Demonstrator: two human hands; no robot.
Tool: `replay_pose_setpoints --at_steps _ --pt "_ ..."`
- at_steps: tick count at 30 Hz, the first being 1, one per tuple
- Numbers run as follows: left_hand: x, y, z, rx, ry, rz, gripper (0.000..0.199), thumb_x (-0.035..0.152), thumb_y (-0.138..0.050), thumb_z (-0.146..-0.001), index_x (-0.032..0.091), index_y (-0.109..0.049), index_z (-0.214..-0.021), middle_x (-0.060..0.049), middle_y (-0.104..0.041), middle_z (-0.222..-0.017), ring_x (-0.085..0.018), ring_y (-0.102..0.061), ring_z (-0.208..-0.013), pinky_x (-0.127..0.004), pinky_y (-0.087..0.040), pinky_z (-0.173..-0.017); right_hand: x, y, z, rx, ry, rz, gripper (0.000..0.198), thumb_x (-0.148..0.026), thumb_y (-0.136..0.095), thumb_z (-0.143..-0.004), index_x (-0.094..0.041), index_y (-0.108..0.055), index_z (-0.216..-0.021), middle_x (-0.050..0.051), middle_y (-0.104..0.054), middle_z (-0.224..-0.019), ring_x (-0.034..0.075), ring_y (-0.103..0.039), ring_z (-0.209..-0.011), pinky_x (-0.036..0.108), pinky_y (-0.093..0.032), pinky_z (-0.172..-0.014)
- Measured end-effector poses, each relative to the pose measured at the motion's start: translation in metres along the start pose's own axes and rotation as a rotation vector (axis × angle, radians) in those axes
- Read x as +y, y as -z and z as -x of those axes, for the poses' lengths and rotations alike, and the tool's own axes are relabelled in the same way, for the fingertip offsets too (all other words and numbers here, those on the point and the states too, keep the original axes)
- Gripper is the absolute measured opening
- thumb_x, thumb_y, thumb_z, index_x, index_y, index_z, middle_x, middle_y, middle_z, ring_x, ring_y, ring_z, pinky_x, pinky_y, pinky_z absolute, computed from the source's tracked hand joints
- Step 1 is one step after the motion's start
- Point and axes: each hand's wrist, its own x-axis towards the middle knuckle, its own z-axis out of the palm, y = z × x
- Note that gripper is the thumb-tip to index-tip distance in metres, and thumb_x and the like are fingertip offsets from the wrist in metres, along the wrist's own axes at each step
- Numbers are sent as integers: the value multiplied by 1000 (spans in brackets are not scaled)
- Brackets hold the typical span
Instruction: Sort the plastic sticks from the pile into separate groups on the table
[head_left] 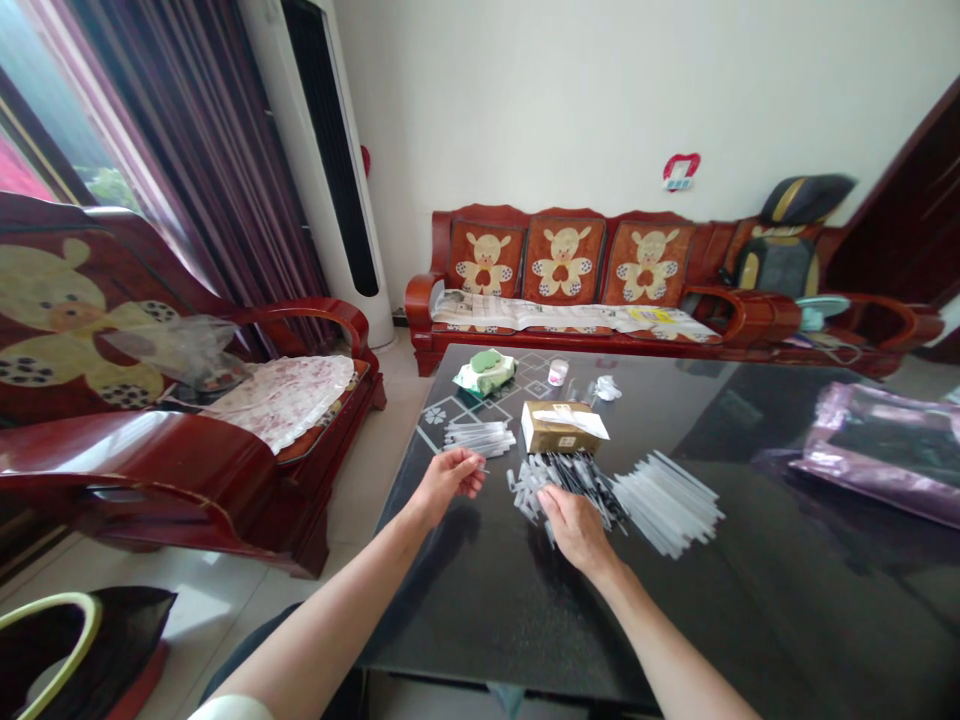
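Small translucent pieces (523,490) at right hand (576,525), grip unclear; left hand (453,478) left of them, pinching thin stick (486,471)

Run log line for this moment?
left hand near smaller pale bundle | right hand at small pale pieces | gold box beyond dark sticks | larger pale bundle at right
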Motion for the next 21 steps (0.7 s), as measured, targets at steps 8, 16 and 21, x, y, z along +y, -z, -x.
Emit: replay_pose_setpoints --at_steps 8,16,21 --pt "-10 -5 -1 -30 50 -49 38 42 -75 -69 10 -63 -85 -3 -63 -64 -9 -56 -49 -19 -44 -45 46 40 -9 84 -196 137 26 -30 -43 -90 -21 -68 -94 4 -72 -78 17 -65 -71 25 -37 -61" --pt "-14 -7 0 -47 40 -62 39 40 -78 -66 9 -65 -85 -3 -63 -68 -9 -57 -53 -20 -47 -49 160 77 9 202 -645 548 24 -24 -52 -83 -20 -75 -86 13 -72 -87 24 -65 -74 29 -39 -58" --pt "-15 -7 0 -37 45 -59 42 40 -80 -63 10 -63 -88 -4 -65 -69 -11 -60 -55 -22 -50 -51 169 70 5 188 -602 587 23 -18 -53 -81 -12 -75 -82 19 -71 -83 27 -66 -76 33 -45 -65"
